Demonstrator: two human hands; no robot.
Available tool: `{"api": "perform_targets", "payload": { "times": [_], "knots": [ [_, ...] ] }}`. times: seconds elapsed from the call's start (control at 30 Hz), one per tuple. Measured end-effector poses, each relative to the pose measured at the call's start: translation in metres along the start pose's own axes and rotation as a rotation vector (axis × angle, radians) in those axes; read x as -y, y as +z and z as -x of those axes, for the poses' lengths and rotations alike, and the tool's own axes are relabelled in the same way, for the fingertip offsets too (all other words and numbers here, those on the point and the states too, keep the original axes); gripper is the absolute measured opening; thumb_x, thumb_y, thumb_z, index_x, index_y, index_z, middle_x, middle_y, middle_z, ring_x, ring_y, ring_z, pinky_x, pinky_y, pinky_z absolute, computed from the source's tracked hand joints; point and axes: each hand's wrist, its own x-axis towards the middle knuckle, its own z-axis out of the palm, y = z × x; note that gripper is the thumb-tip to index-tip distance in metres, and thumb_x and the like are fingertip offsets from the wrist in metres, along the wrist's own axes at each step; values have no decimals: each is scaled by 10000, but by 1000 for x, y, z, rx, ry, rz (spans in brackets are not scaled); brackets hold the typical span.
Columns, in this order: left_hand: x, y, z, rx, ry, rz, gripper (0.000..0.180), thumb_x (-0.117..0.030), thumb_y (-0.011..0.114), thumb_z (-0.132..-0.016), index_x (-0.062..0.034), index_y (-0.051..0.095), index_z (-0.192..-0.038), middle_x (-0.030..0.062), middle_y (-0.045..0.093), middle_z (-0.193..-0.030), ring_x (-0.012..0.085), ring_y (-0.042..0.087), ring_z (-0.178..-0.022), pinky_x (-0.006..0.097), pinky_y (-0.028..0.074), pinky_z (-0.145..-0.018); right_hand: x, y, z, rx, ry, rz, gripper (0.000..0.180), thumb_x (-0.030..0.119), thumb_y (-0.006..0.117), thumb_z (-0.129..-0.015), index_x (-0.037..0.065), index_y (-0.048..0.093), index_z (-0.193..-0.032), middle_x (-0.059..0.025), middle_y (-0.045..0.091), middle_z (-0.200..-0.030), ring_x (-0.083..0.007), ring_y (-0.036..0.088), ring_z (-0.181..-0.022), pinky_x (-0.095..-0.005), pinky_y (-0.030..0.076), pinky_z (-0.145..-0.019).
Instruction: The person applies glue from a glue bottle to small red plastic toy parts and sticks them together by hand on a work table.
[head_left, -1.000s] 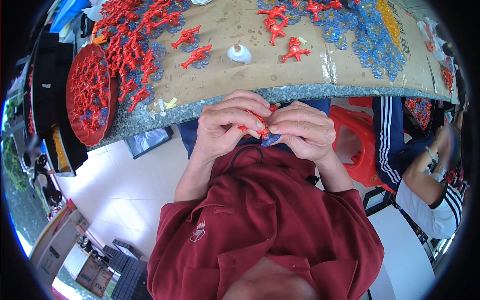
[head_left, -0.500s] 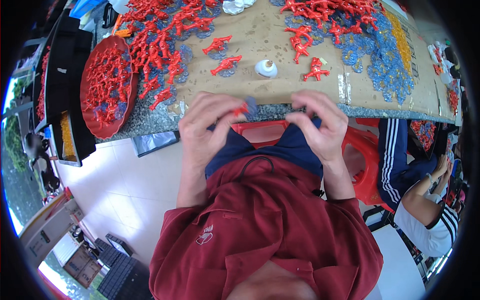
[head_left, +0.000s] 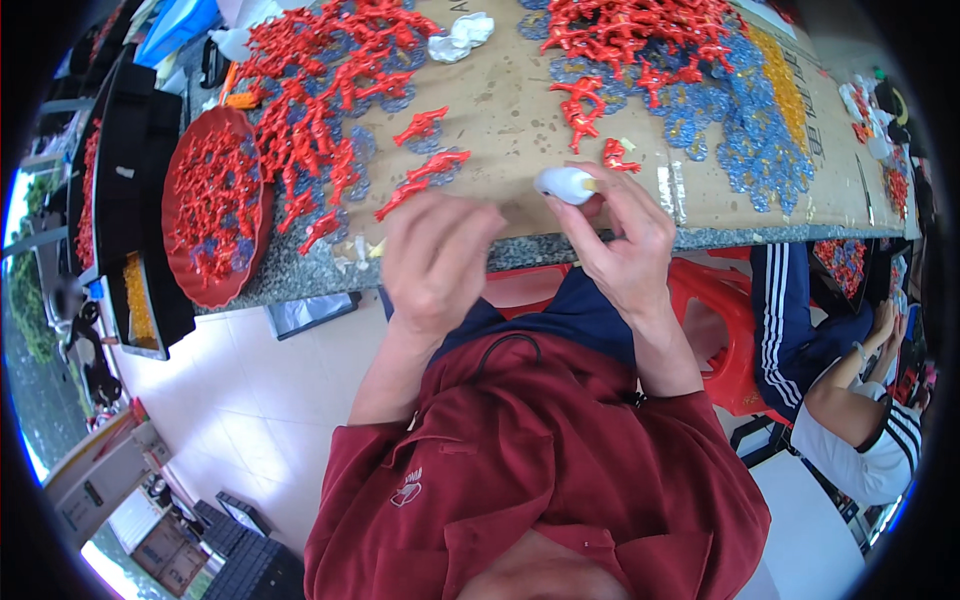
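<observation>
In my right hand [head_left: 630, 240] is a small white squeeze bottle [head_left: 566, 185] with a yellowish tip, held tilted between thumb and fingers just above the table's front edge. My left hand [head_left: 435, 260] hovers by the same edge, smeared by motion; whether anything is in its fingers cannot be made out. Just beyond it lies a red plastic figure [head_left: 400, 198]. Two more red figures on clear blue discs, one of them a nearer figure [head_left: 438, 165], lie farther back. Past the bottle is a red figure piece [head_left: 620, 155], partly hidden by my right hand.
Cardboard [head_left: 500, 125] covers the stone-topped table. Heaps of red figures [head_left: 335, 90] lie at left and red figures [head_left: 640, 35] at back right, beside blue discs [head_left: 755, 150] and yellow pieces [head_left: 780, 80]. A red bowl [head_left: 262, 215] of figures stands left. At right sits another person [head_left: 850, 430].
My right hand has picked up the white bottle that stood on the cardboard. The red figure from my left hand appears to lie on the table now; that hand has moved slightly right.
</observation>
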Motion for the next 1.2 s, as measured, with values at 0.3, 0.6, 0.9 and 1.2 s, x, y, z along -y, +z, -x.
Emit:
{"api": "perform_targets", "payload": {
  "times": [0.3, 0.6, 0.9, 1.2],
  "knots": [
    [30, 24, -21, 193, -118, 60, 199, -1, 636, -718, -2, 624, -916, 120, 597, -908, 269, 550, -834, 342, 443, -735, -24, -47, 19, -64, 144, 83, 251, 61, 736, -657, -14, 624, -869, -90, 628, -783, -148, 553, -608, -242, 387, -488],
    [-37, 63, -42, 297, -274, 230, 163, -50, 647, -751, -19, 642, -910, 96, 618, -826, 239, 587, -736, 312, 464, -688, -49, -54, 29, -156, 278, -234, 304, 68, 695, -703, -11, 588, -976, -58, 619, -822, -96, 536, -629, -225, 419, -550],
    [-53, 85, -36, 245, -56, 197, 253, -122, 650, -766, 5, 608, -980, 98, 591, -841, 226, 571, -728, 322, 471, -636, -50, -53, 42, -201, 346, -337, 322, 143, 623, -812, -6, 531, -1082, -87, 610, -839, -118, 561, -701, -249, 454, -635],
    [-63, 43, -10, 336, -1055, 1317, 188, -87, 535, -883, 34, 601, -1010, 56, 623, -796, 87, 580, -603, 196, 484, -530, -25, -7, 37, -212, 220, -283, 327, 114, 645, -795, 1, 531, -1080, -130, 610, -929, -198, 607, -775, -283, 478, -670]
  ]
}}
